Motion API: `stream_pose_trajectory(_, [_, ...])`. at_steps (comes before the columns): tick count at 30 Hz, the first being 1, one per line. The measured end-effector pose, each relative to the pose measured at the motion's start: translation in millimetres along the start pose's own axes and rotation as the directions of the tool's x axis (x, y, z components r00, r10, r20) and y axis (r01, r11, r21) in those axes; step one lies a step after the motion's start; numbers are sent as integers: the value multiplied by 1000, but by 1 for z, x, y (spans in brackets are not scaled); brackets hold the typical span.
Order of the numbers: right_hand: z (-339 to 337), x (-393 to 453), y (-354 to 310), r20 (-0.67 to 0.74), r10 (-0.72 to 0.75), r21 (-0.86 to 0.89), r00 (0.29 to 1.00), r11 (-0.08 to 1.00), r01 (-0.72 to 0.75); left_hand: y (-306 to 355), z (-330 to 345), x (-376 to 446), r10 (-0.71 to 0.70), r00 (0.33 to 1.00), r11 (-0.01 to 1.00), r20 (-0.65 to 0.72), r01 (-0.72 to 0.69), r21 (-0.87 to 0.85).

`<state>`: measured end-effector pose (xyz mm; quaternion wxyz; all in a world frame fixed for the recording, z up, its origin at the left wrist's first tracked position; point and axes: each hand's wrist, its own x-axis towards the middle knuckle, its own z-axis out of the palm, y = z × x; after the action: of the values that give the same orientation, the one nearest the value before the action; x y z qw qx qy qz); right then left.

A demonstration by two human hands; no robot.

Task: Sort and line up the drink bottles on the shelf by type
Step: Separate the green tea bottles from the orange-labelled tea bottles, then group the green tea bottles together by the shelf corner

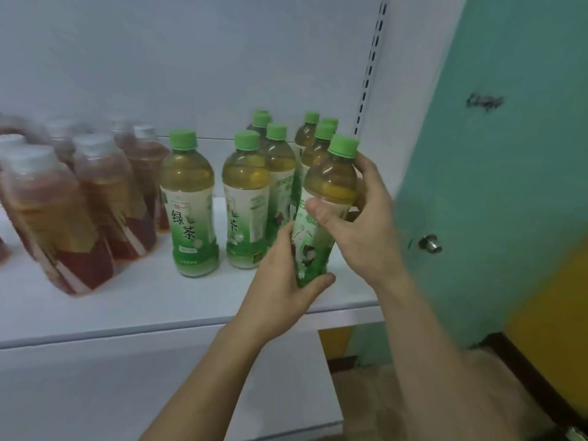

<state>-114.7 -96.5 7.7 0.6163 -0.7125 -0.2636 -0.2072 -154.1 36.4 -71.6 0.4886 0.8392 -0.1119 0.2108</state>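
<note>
Both hands hold one green-capped green tea bottle (pixel 331 183) at the right front of the white shelf (pixel 143 300). My left hand (pixel 286 281) grips its lower labelled part. My right hand (pixel 362 224) wraps its upper body, thumb across the front. The bottle leans slightly left. Behind it stand several more green tea bottles (pixel 280 160) in rows. A single green tea bottle (pixel 189 202) stands apart to the left. Several white-capped red tea bottles (pixel 95 198) fill the shelf's left side, blurred.
A perforated shelf upright (pixel 369 74) runs up the white back panel on the right. Beyond it is a teal wall (pixel 509 154) with a metal knob (pixel 429 243). A lower white shelf (pixel 159 393) lies below.
</note>
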Motion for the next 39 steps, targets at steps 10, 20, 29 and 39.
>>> stream_pose_trajectory(10, [1, 17, 39, 109, 17, 26, 994, 999, -20, -11, 22, 15, -103, 983, 978, -155, 128, 163])
stream_pose_trajectory(20, [3, 4, 33, 123, 22, -108, 992, 994, -9, -11, 22, 11, -144, 964, 959, -223, 191, 209])
stream_pose_trajectory(29, [12, 5, 41, 109, 52, -131, 993, 991, -38, -9, 21, 11, -148, 933, 896, -329, 268, 355])
stream_pose_trajectory(39, [-28, 38, 72, 410, -50, 1, 911, 999, 54, 2, 43, -6, 145, 763, 834, -630, 248, 493])
